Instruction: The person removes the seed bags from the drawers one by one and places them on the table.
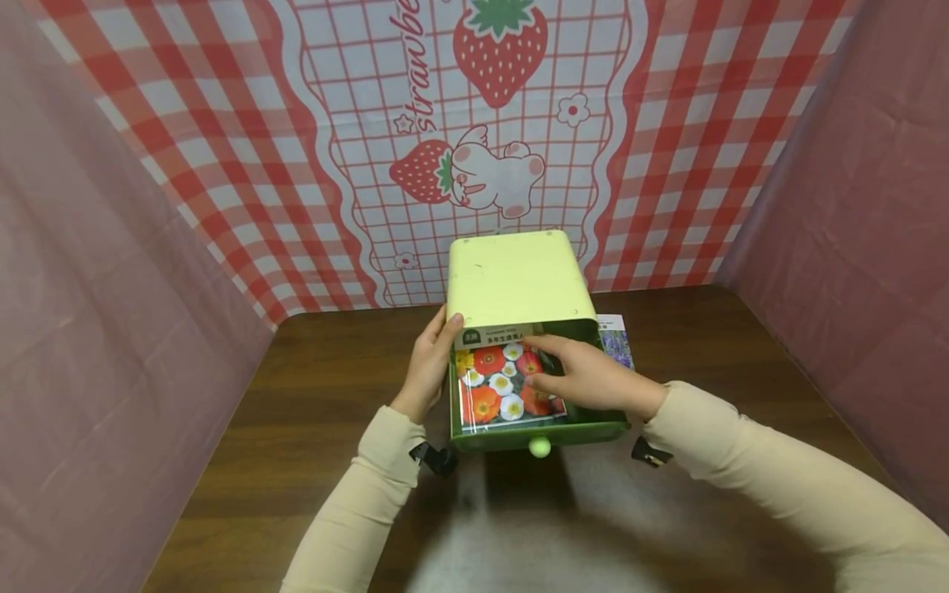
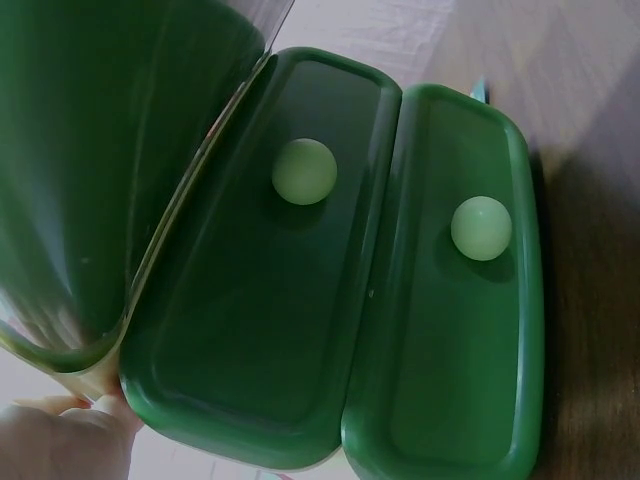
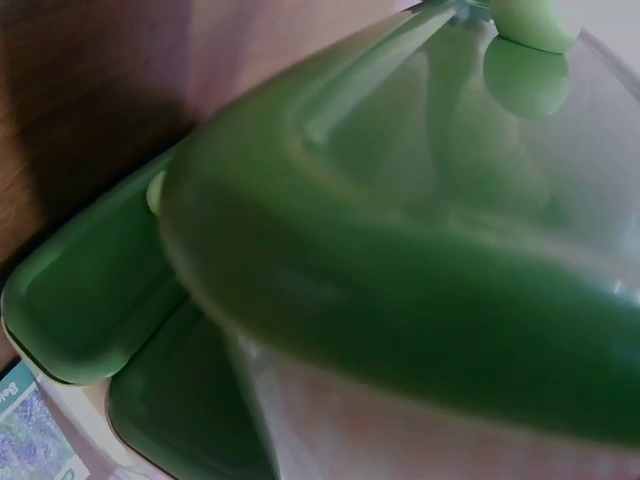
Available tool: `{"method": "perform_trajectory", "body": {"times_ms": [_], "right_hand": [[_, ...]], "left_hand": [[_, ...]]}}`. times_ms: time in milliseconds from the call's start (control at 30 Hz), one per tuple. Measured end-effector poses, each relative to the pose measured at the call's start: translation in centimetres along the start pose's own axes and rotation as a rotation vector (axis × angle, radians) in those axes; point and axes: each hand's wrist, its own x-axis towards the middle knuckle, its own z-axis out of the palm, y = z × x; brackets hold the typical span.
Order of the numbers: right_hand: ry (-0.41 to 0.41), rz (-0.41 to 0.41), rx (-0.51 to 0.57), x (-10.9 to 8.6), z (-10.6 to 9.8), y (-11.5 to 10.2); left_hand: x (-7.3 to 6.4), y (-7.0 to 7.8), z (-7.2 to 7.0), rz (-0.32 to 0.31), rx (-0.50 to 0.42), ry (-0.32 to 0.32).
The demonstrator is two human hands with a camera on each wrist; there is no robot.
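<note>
A small cabinet (image 1: 519,280) with a pale yellow casing stands on the table, its green top drawer (image 1: 593,432) pulled out. Inside the drawer lies a flower seed packet (image 1: 485,385) printed with red, orange and white blooms. My right hand (image 1: 593,377) reaches in from the right, thumb and index finger spread over the packet's face; its other fingers are hidden. Against the cabinet's left side rests my left hand (image 1: 428,362), fingers fairly straight, thumb at the front top edge. The left wrist view shows that hand (image 2: 65,440) at the casing's corner.
Two lower green drawers, the middle one (image 2: 250,290) and the bottom one (image 2: 440,360), sit closed with round pale knobs. Another packet with purple flowers (image 1: 617,347) lies right of the cabinet on the brown table (image 1: 326,395). A strawberry-patterned cloth (image 1: 356,99) hangs behind.
</note>
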Motion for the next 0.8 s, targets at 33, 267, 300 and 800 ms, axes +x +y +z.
{"method": "perform_trajectory", "body": {"times_ms": [33, 267, 300, 800], "right_hand": [[0.001, 0.004, 0.022, 0.02, -0.04, -0.02], [0.012, 0.014, 0.119, -0.19, -0.15, -0.06], [0.020, 0.016, 0.134, -0.26, -0.15, -0.10], [0.072, 0.171, 0.400, -0.60, -0.35, -0.63]], "left_hand": [[0.01, 0.01, 0.00, -0.001, 0.001, 0.000], [-0.16, 0.19, 0.02, -0.002, -0.003, -0.005], [-0.15, 0.19, 0.01, 0.001, -0.001, -0.006], [-0.06, 0.14, 0.10, -0.012, -0.027, 0.006]]}}
